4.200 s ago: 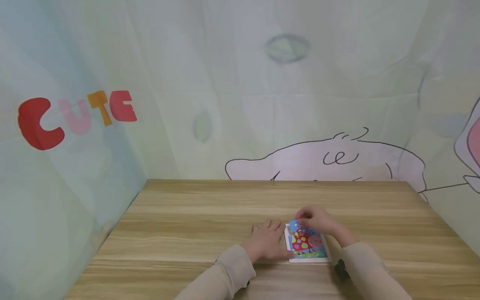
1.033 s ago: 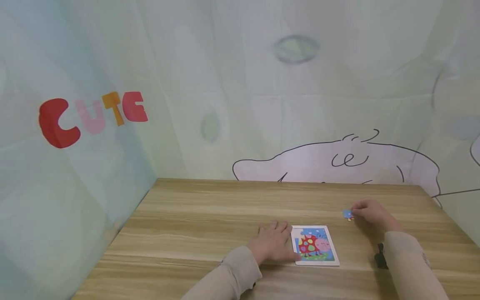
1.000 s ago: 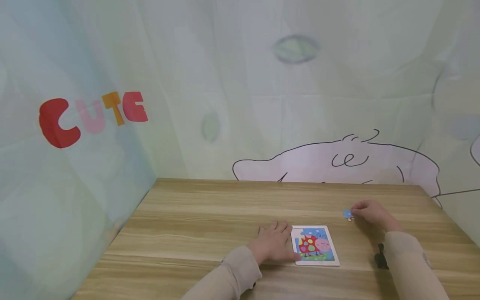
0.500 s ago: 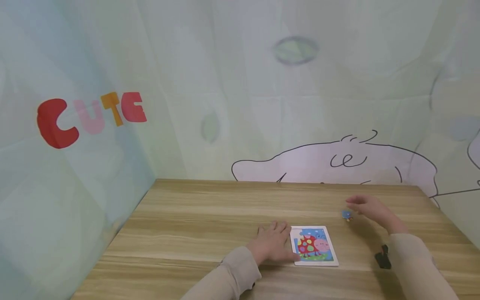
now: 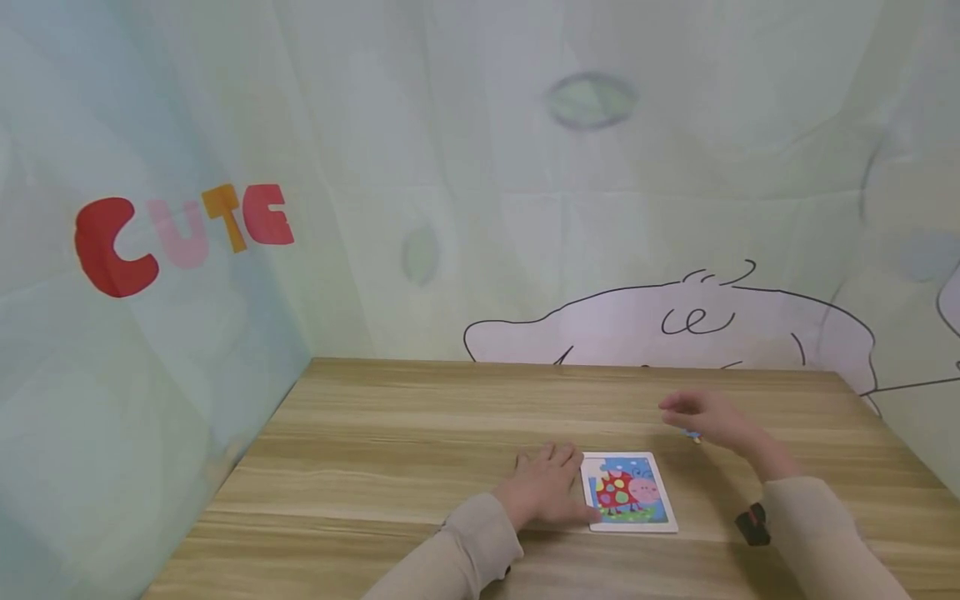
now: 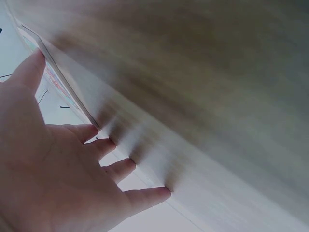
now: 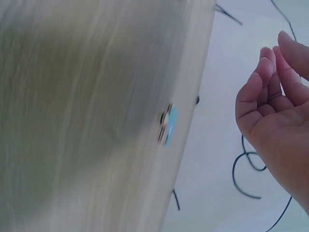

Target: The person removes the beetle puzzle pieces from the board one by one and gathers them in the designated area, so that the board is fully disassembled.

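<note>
Here, the left hand [image 5: 546, 487] lies spread, thumb on the near-left corner of a flat, white-bordered ladybird puzzle [image 5: 633, 492], nearer the wood-grain table's [image 5: 420, 408] right edge than its left. The right hand [image 5: 708, 417], loosely bent and holding nothing, hovers by a small blue puzzle piece [image 7: 171, 126]. The puzzle's far-left corner shows pale.

I note a wood-grain table [image 5: 420, 412] against pale, creased walls [image 5: 480, 167], seemingly fabric; CUTE lettering [image 5: 183, 252] at left, a black-outlined pink figure [image 5: 600, 325] behind the table.
</note>
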Motion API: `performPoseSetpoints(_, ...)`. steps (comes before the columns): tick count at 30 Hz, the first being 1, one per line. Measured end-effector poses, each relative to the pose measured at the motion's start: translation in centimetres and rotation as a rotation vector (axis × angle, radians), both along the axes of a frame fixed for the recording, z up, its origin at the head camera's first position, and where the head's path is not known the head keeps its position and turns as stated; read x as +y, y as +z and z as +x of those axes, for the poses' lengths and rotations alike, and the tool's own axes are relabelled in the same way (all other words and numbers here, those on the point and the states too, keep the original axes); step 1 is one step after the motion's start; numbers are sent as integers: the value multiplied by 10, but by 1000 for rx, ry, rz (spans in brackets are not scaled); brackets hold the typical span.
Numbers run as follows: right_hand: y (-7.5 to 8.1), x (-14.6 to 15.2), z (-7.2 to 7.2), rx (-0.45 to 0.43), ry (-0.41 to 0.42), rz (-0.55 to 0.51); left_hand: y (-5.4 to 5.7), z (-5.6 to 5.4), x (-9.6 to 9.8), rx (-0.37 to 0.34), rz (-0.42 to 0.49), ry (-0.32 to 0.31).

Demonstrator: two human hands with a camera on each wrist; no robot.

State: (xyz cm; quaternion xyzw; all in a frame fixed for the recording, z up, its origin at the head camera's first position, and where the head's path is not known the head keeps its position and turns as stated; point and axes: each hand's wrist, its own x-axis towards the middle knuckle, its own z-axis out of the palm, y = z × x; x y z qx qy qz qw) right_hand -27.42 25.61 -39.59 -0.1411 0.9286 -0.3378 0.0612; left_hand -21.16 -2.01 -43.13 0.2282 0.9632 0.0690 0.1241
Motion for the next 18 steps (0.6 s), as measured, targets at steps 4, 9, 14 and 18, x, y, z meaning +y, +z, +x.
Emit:
performPoseSetpoints(4, -2, -9, 2, 25, 37, -22, 1, 0, 0, -12, 7, 8)
performPoseSetpoints(9, -3, -19, 7, 20, 70, -45, 1, 0, 0, -21, 9, 12)
performPoseSetpoints(14, -5, -30, 12, -40, 76, -45, 1, 0, 0, -21, 11, 11)
performPoseSetpoints(18, -7, -35, 15, -49, 102, -29, 1, 0, 0, -32, 18, 14)
